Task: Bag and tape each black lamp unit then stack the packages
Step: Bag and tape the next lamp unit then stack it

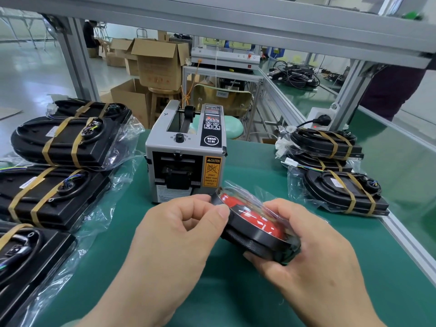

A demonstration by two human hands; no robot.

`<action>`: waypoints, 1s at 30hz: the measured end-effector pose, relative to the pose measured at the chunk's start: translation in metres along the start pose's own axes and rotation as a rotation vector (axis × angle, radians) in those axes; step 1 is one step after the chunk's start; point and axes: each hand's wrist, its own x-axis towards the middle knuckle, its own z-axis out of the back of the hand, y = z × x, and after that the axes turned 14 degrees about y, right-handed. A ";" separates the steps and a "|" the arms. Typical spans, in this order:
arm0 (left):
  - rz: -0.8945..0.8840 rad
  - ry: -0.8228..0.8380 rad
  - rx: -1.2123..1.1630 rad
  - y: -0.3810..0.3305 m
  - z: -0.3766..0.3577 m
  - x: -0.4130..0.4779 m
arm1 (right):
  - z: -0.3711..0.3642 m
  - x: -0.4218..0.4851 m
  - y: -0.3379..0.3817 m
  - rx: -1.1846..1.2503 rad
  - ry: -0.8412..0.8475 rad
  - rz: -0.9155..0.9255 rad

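A black lamp unit (253, 223) with a red lens, wrapped in a clear plastic bag, is tilted above the green mat. My right hand (304, 253) grips it from below and from the right side. My left hand (186, 225) pinches the bag film at the unit's upper left rim with thumb and forefinger. Bagged black lamp units bound with tan tape lie in a group at the left (68, 142) and in a stack at the right (330, 147), with one more bagged lamp unit (344, 192) in front of that stack.
A grey tape dispenser machine (186, 152) stands on the mat just behind my hands. The bench's aluminium edge (405, 239) runs along the right. Frame posts rise at the back left and right. Cardboard boxes (160, 64) and a stool stand beyond the bench.
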 end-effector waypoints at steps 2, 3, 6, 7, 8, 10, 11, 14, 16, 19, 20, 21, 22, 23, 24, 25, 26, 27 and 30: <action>-0.002 -0.006 0.001 0.000 0.000 0.000 | 0.000 0.000 0.000 -0.006 -0.003 0.003; -0.001 0.002 -0.005 0.000 0.000 0.000 | 0.000 0.000 -0.001 -0.005 -0.003 0.004; 0.009 0.042 -0.052 0.001 0.003 -0.001 | 0.000 -0.001 -0.002 0.011 0.009 0.008; 0.015 0.053 -0.071 0.000 0.004 -0.002 | 0.001 -0.001 -0.002 0.009 0.007 0.011; 0.018 0.060 -0.088 0.000 0.004 -0.002 | 0.001 -0.001 -0.002 0.002 0.000 0.016; 0.021 0.062 -0.116 -0.001 0.004 -0.002 | 0.001 -0.001 -0.002 -0.003 -0.018 0.025; 0.024 0.064 -0.121 -0.002 0.004 -0.002 | 0.001 -0.001 -0.001 0.000 -0.022 0.028; 0.025 0.067 -0.093 0.000 0.005 -0.001 | 0.001 0.000 0.001 -0.006 -0.039 0.027; 0.015 0.060 -0.073 0.001 0.004 0.000 | 0.000 0.001 0.001 -0.001 -0.047 0.026; 0.004 0.030 -0.048 -0.001 0.001 0.000 | -0.001 0.001 0.001 0.007 -0.046 0.022; -0.002 0.029 -0.037 0.000 0.001 0.000 | -0.001 0.000 0.001 0.008 -0.044 0.019; -0.004 0.029 -0.029 0.000 0.001 0.000 | -0.001 0.000 0.001 0.008 -0.042 0.016; -0.004 0.027 -0.018 0.001 0.000 0.000 | -0.001 0.000 0.000 0.007 -0.041 0.015; -0.001 0.024 -0.008 0.001 0.000 0.000 | -0.001 0.000 0.000 0.004 -0.039 0.015; -0.003 0.015 0.003 0.001 0.000 0.000 | -0.001 0.000 0.000 0.000 -0.037 0.018; -0.005 0.001 0.010 0.001 -0.001 0.000 | -0.001 0.000 0.000 -0.002 -0.034 0.020; -0.011 -0.012 0.017 0.001 -0.002 0.000 | 0.000 0.000 0.000 -0.004 -0.031 0.021; -0.012 -0.022 0.018 0.001 -0.003 -0.001 | 0.000 0.000 0.001 -0.010 -0.029 0.020; -0.026 -0.072 0.025 0.003 -0.004 0.001 | 0.000 0.000 0.002 -0.016 -0.016 0.023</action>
